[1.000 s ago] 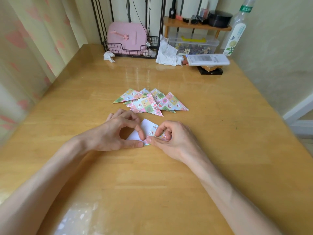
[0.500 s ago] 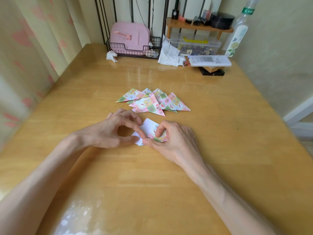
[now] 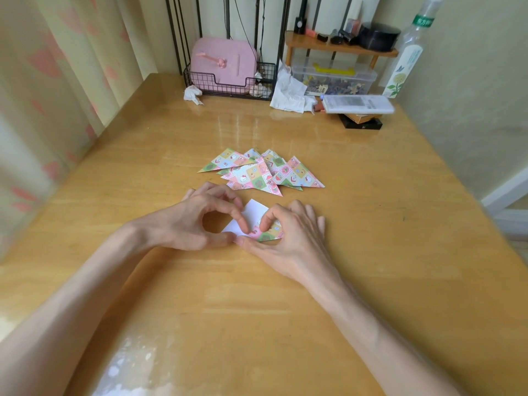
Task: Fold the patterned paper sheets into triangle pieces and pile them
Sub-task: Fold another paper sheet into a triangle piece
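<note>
Pinching the half-folded patterned sheet, just on the near side of the triangle pile, with left hand and right hand, thumb and forefinger of each clamped on it. Risks a skewed crease if a corner slips under uneven pressure.

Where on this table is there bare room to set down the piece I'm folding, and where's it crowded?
Bare table: right of the triangle pile toward the wall, left of it toward the curtain, and between it and the wire basket. Crowded: the back edge, and the gap between pile and the left hand and right hand pinching the half-folded sheet.
</note>
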